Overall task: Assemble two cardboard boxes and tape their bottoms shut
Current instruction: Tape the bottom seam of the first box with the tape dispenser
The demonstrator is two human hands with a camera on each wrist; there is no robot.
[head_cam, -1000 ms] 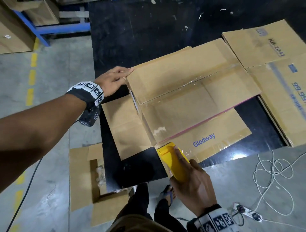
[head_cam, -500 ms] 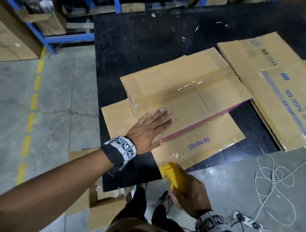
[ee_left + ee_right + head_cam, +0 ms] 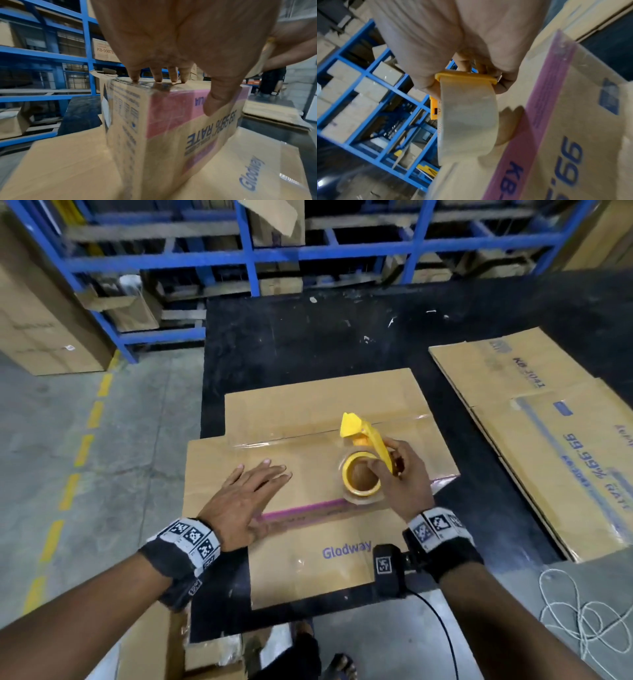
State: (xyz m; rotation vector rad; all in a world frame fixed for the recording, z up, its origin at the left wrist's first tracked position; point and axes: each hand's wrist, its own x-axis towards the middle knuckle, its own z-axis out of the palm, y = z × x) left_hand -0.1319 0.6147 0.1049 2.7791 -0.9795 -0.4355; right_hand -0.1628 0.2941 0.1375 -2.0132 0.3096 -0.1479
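An assembled cardboard box (image 3: pixel 308 419) stands bottom-up on the black table (image 3: pixel 308 337), with clear tape along its centre seam. My left hand (image 3: pixel 250 491) lies flat on the near left of the box top, fingers straight; its fingertips (image 3: pixel 158 78) touch the top edge of the box (image 3: pixel 171 121) and the thumb hangs over the pink-striped side. My right hand (image 3: pixel 400 474) grips a yellow tape dispenser (image 3: pixel 363 446) with a roll of clear tape (image 3: pixel 467 119), held just above the right part of the box (image 3: pixel 573 108).
Flattened cardboard boxes (image 3: pixel 548 422) lie at the table's right. A loose flat sheet printed Glodway (image 3: pixel 308 570) lies under the box. Blue racking (image 3: pixel 257 251) stands behind. Cardboard scraps (image 3: pixel 154 645) and white cord (image 3: pixel 582 611) lie on the floor.
The right hand has lifted the dispenser from below the table's near edge up over the box top. The left hand moved from the box's far left corner to the near top.
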